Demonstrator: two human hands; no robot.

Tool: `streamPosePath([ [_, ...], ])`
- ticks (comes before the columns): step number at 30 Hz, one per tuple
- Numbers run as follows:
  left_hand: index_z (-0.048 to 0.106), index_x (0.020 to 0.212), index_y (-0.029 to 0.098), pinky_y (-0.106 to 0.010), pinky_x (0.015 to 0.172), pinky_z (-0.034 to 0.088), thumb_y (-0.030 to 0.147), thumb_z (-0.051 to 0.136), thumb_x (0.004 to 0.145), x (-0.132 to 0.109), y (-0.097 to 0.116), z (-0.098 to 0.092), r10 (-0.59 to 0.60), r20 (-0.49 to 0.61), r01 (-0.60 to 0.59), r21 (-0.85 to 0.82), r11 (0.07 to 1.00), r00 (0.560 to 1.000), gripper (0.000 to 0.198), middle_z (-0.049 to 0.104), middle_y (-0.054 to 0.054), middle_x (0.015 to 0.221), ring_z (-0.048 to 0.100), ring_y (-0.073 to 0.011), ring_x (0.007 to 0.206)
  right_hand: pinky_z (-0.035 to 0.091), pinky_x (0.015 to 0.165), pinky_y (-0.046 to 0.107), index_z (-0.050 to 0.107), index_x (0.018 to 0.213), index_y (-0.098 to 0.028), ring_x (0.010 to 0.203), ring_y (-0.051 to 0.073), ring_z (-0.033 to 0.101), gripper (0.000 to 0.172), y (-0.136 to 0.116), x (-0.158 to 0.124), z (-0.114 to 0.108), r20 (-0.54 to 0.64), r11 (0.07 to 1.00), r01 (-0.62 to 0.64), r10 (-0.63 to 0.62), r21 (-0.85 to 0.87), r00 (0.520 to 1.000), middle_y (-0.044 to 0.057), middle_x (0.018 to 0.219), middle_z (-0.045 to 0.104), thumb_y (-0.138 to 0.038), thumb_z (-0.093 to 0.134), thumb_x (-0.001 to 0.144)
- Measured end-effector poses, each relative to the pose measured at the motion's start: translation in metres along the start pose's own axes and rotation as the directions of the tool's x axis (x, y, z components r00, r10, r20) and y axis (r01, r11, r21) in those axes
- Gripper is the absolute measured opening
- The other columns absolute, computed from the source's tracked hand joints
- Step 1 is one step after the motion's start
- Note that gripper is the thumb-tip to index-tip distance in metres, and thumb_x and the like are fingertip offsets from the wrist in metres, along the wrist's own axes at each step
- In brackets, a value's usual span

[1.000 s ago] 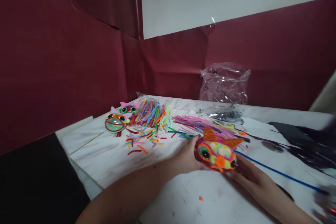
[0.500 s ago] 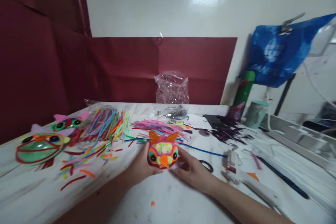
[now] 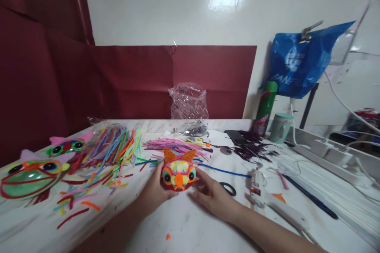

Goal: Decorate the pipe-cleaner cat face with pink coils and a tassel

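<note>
A small animal head made of fuzzy pipe cleaners [image 3: 179,174], with orange ears, big dark eyes and an orange nose, faces me just above the table. My left hand [image 3: 156,185] is wrapped round its left side, the fingers partly hidden behind it. Close by its right side is my right hand [image 3: 215,195], fingers curved and apart, thumb below the edge; whether the fingertips touch the head I cannot tell. Behind it lie a blue pipe cleaner [image 3: 224,169] and a bundle of pink pipe cleaners [image 3: 169,144]. Black-handled scissors [image 3: 228,189] lie partly hidden behind my right hand.
Two similar animal faces, one green-mouthed [image 3: 31,182] and one behind it [image 3: 67,148], sit left beside colourful pipe cleaners [image 3: 111,146]. A glue gun [image 3: 277,205], a dark stick [image 3: 311,197], a mug [image 3: 280,128], a green spray can [image 3: 265,106] and a power strip [image 3: 320,156] stand or lie right.
My view has swung slightly right, so everything sits further left in the picture. Both hands stay at the animal head, which has tipped or turned little, if at all.
</note>
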State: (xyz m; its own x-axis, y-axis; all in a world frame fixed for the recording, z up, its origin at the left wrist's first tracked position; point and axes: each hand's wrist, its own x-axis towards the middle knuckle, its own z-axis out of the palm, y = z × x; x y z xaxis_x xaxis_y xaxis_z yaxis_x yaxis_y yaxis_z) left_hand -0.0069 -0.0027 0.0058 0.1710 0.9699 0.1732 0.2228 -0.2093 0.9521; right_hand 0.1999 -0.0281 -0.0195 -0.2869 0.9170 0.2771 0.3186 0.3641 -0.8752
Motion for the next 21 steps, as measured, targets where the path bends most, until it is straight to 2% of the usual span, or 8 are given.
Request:
streamPosePath([
  [4,0.03,0.132,0.018,-0.04,0.101,0.035,0.014,0.077,0.046,0.003,-0.012,-0.003,0.046,0.008,-0.046,0.01,0.999,0.999,0.098,0.043,-0.014,0.133,0.04,-0.0314,0.123,0.05,0.072,0.03,0.035,0.133,-0.021,0.086,0.019,0.06,0.059,0.0,0.0,0.001,-0.04,0.999,0.028,-0.026,0.034,0.999,0.007,0.102,0.063,-0.021,0.056,0.078],
  [7,0.028,0.133,0.018,-0.041,0.102,0.034,0.013,0.078,0.045,0.005,-0.023,-0.002,0.033,0.006,-0.033,0.036,0.999,0.999,0.101,0.044,-0.014,0.132,0.04,-0.0324,0.123,0.05,0.069,0.029,0.034,0.134,-0.022,0.084,0.018,0.061,0.06,-0.002,0.0,0.0,-0.03,0.999,0.032,-0.032,0.027,0.999,0.006,0.103,0.063,-0.02,0.055,0.078],
  [10,0.029,0.132,0.019,-0.042,0.101,0.034,0.017,0.079,0.045,0.007,-0.03,0.0,0.036,-0.054,-0.034,0.043,0.998,0.998,0.101,0.045,-0.014,0.131,0.04,-0.0339,0.122,0.05,0.066,0.029,0.032,0.136,-0.022,0.079,0.017,0.061,0.063,-0.003,0.0,-0.001,-0.013,1.0,0.003,-0.003,0.02,1.0,0.006,0.103,0.063,-0.02,0.055,0.078],
  [12,0.031,0.132,0.018,-0.043,0.101,0.033,0.018,0.08,0.044,0.007,-0.032,0.0,0.038,-0.083,-0.034,0.048,0.998,0.996,0.1,0.045,-0.015,0.13,0.04,-0.0344,0.122,0.05,0.066,0.029,0.031,0.136,-0.021,0.077,0.017,0.061,0.063,-0.003,0.001,-0.001,-0.007,1.0,-0.018,0.018,0.02,1.0,0.007,0.103,0.063,-0.021,0.056,0.078],
  [15,0.03,0.132,0.016,-0.044,0.102,0.031,0.016,0.079,0.044,0.006,-0.029,0.0,0.019,-0.087,-0.013,0.066,0.998,0.996,0.101,0.043,-0.016,0.132,0.039,-0.0344,0.122,0.05,0.07,0.03,0.036,0.133,-0.02,0.085,0.018,0.06,0.06,0.0,0.001,-0.001,-0.041,1.0,-0.016,0.017,0.023,0.999,0.008,0.105,0.061,-0.019,0.055,0.077],
  [18,0.027,0.134,0.017,-0.044,0.103,0.029,0.015,0.078,0.045,0.003,-0.025,0.0,0.008,-0.055,-0.004,0.072,0.997,0.998,0.103,0.039,-0.016,0.135,0.037,-0.0337,0.124,0.05,0.07,0.03,0.04,0.13,-0.02,0.086,0.019,0.059,0.055,0.002,0.001,0.0,-0.081,0.999,-0.014,0.016,0.029,0.997,0.008,0.105,0.061,-0.018,0.055,0.077],
  [21,0.027,0.134,0.02,-0.042,0.103,0.029,0.012,0.075,0.046,0.003,-0.028,0.001,0.062,-0.025,-0.059,0.077,0.995,0.998,0.1,0.038,-0.013,0.137,0.036,-0.0324,0.125,0.05,0.069,0.029,0.039,0.129,-0.02,0.084,0.018,0.06,0.055,0.0,0.001,0.002,-0.087,0.999,-0.013,0.016,0.037,0.996,0.007,0.104,0.062,-0.021,0.055,0.076],
])
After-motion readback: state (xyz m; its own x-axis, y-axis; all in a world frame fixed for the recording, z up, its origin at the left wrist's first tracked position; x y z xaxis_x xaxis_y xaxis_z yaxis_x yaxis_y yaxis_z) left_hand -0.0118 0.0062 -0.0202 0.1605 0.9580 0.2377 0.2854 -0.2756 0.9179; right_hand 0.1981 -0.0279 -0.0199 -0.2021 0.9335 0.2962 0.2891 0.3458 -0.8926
